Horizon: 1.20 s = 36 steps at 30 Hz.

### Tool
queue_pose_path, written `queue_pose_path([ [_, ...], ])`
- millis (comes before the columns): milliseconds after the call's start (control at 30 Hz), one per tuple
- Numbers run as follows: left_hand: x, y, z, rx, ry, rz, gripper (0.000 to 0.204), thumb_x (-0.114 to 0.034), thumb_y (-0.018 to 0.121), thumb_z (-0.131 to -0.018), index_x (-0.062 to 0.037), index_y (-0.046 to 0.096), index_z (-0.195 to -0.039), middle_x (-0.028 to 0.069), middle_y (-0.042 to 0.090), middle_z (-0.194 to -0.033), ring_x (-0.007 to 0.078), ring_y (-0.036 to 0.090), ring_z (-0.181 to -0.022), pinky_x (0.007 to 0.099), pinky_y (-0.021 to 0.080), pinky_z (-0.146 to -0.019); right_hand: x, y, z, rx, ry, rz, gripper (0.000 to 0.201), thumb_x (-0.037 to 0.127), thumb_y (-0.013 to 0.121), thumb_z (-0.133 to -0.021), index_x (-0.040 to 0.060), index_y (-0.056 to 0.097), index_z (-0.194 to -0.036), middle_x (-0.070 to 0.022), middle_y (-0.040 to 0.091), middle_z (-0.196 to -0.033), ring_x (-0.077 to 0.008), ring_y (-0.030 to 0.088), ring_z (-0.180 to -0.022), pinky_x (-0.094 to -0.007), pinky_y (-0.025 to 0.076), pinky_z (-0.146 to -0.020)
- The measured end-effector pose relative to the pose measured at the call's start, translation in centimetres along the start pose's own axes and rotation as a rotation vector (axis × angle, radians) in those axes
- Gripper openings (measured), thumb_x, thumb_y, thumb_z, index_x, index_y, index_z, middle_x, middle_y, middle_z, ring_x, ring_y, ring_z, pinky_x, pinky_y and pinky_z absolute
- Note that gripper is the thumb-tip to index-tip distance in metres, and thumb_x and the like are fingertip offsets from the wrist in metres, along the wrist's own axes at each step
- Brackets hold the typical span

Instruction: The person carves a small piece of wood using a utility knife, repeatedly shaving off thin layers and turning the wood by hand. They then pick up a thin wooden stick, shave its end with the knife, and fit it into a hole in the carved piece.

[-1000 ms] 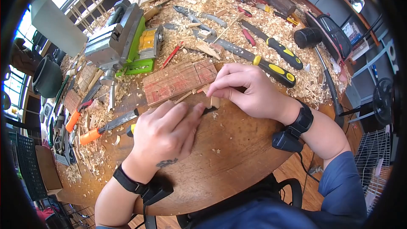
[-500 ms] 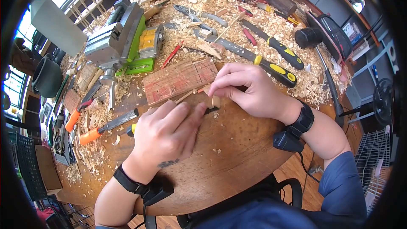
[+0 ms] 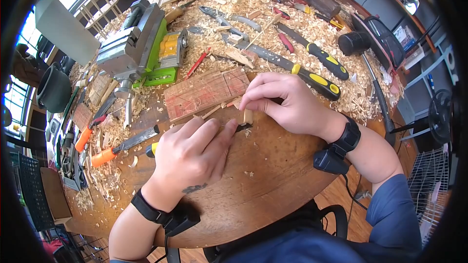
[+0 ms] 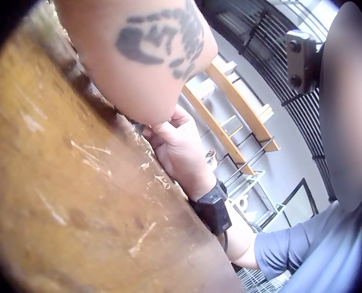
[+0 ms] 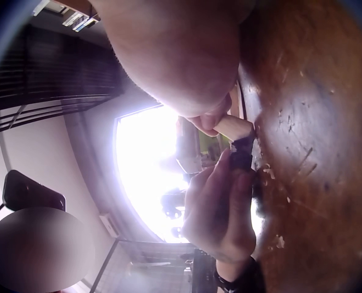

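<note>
Between the right hand's (image 3: 292, 104) thumb and fingertips is a small pale wood piece (image 3: 248, 116), its lower end over the table. The left hand (image 3: 187, 153) lies low to the left, fingers bent round a dark tool (image 3: 242, 127) whose tip meets that piece. A yellow-and-black end (image 3: 152, 150) shows behind the left hand; whether it belongs to the tool cannot be told. In the right wrist view the pale piece (image 5: 234, 127) touches the dark tool (image 5: 242, 152) gripped by the left hand (image 5: 220, 210). The left wrist view hides the contact.
A red-marked wood block (image 3: 207, 92) lies just beyond the hands. A vise (image 3: 129, 48) stands back left, orange-handled chisels (image 3: 103, 157) at left. Yellow-and-black handled tools (image 3: 319, 83) and a mallet (image 3: 354, 43) lie right among shavings (image 3: 312, 29).
The left hand's fingers have shifted slightly, with the index knuckle a little higher and further right. The right hand has barely moved and still pinches the wood piece.
</note>
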State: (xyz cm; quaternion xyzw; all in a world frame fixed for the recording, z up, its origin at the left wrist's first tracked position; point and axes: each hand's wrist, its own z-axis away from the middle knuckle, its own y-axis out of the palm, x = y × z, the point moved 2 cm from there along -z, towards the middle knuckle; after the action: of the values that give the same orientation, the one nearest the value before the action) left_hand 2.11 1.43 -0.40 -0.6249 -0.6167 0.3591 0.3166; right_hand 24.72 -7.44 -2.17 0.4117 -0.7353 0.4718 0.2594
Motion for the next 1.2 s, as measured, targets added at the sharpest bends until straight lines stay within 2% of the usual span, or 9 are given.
queue_pose_path([
  [67, 0.08, -0.02, 0.01, -0.003, -0.003, 0.008, 0.039, -0.004, 0.084, -0.076, -0.0035, 0.082, -0.115, 0.0077, 0.070, -0.092, 0.0228, 0.065, -0.068, 0.0352, 0.053, -0.056, -0.04, 0.06, -0.07, 0.007, 0.007, -0.003, 0.013, -0.003, 0.077, -0.096, 0.0038, 0.083, -0.106, -0.0067, 0.076, -0.102, -0.0192, 0.072, -0.093, -0.0315, 0.056, -0.081],
  [133, 0.20, -0.21, -0.07, -0.094, 0.000, 0.015, 0.039, -0.004, 0.084, -0.076, -0.0035, 0.082, -0.115, 0.0073, 0.070, -0.091, 0.0225, 0.064, -0.067, 0.0347, 0.053, -0.057, -0.10, 0.13, -0.10, -0.006, -0.014, -0.027, 0.013, -0.001, 0.077, -0.096, 0.0052, 0.083, -0.106, -0.0064, 0.075, -0.102, -0.0189, 0.071, -0.092, -0.0319, 0.056, -0.082],
  [267, 0.10, -0.34, 0.07, -0.037, -0.007, 0.010, 0.039, -0.004, 0.084, -0.076, -0.0034, 0.082, -0.115, 0.0073, 0.069, -0.090, 0.0227, 0.064, -0.068, 0.0351, 0.053, -0.057, 0.17, -0.14, -0.18, -0.008, -0.043, 0.035, 0.012, 0.000, 0.078, -0.097, 0.0067, 0.083, -0.106, -0.0052, 0.073, -0.099, -0.0183, 0.069, -0.090, -0.0322, 0.055, -0.081],
  [533, -0.02, -0.21, -0.03, -0.008, -0.007, 0.035, 0.040, -0.004, 0.084, -0.076, -0.0025, 0.082, -0.116, 0.0083, 0.069, -0.091, 0.0236, 0.065, -0.068, 0.0360, 0.053, -0.058, 0.79, -0.35, -0.07, 0.083, 0.134, -0.023, 0.009, 0.005, 0.078, -0.099, 0.0084, 0.081, -0.106, -0.0015, 0.069, -0.097, -0.0135, 0.063, -0.084, -0.0291, 0.050, -0.073],
  [633, 0.00, -0.31, -0.06, -0.065, -0.019, 0.033, 0.041, -0.002, 0.084, -0.075, -0.0018, 0.082, -0.117, 0.0096, 0.070, -0.092, 0.0248, 0.066, -0.070, 0.0364, 0.054, -0.059, 0.67, -0.28, -0.08, 0.079, 0.109, -0.034, 0.009, 0.004, 0.078, -0.099, 0.0081, 0.080, -0.106, -0.0013, 0.069, -0.098, -0.0121, 0.062, -0.083, -0.0282, 0.049, -0.072],
  [967, 0.22, -0.31, -0.13, -0.121, -0.065, 0.009, 0.043, 0.002, 0.084, -0.075, 0.0000, 0.081, -0.117, 0.0115, 0.070, -0.093, 0.0271, 0.069, -0.073, 0.0365, 0.055, -0.062, 0.29, -0.24, -0.13, 0.088, 0.067, -0.022, 0.009, 0.002, 0.078, -0.099, 0.0070, 0.080, -0.106, -0.0043, 0.071, -0.100, -0.0176, 0.068, -0.090, -0.0317, 0.053, -0.080],
  [1033, 0.65, 0.21, 0.11, -0.172, -0.010, -0.032, 0.046, -0.007, 0.082, -0.074, -0.0038, 0.082, -0.119, 0.0052, 0.067, -0.091, 0.0184, 0.064, -0.067, 0.0325, 0.052, -0.056, 0.38, -0.25, -0.15, 0.093, 0.082, -0.022, 0.009, 0.002, 0.078, -0.099, 0.0067, 0.080, -0.106, -0.0053, 0.072, -0.101, -0.0197, 0.069, -0.093, -0.0331, 0.054, -0.082],
  [1167, 0.63, 0.27, 0.07, -0.169, -0.018, -0.017, 0.044, -0.007, 0.082, -0.075, -0.0037, 0.081, -0.119, 0.0052, 0.066, -0.091, 0.0190, 0.064, -0.067, 0.0327, 0.053, -0.057, 0.17, -0.16, -0.12, 0.086, 0.073, -0.016, 0.009, 0.002, 0.078, -0.098, 0.0066, 0.079, -0.106, -0.0054, 0.072, -0.101, -0.0194, 0.069, -0.092, -0.0327, 0.054, -0.082],
  [1200, 0.64, 0.26, 0.08, -0.158, -0.028, -0.009, 0.044, -0.007, 0.082, -0.075, -0.0038, 0.081, -0.120, 0.0053, 0.066, -0.091, 0.0193, 0.064, -0.067, 0.0328, 0.053, -0.057, -0.12, -0.04, -0.10, 0.060, 0.029, -0.013, 0.007, 0.007, 0.078, -0.099, 0.0075, 0.080, -0.106, -0.0049, 0.073, -0.099, -0.0176, 0.067, -0.085, -0.0314, 0.053, -0.076],
])
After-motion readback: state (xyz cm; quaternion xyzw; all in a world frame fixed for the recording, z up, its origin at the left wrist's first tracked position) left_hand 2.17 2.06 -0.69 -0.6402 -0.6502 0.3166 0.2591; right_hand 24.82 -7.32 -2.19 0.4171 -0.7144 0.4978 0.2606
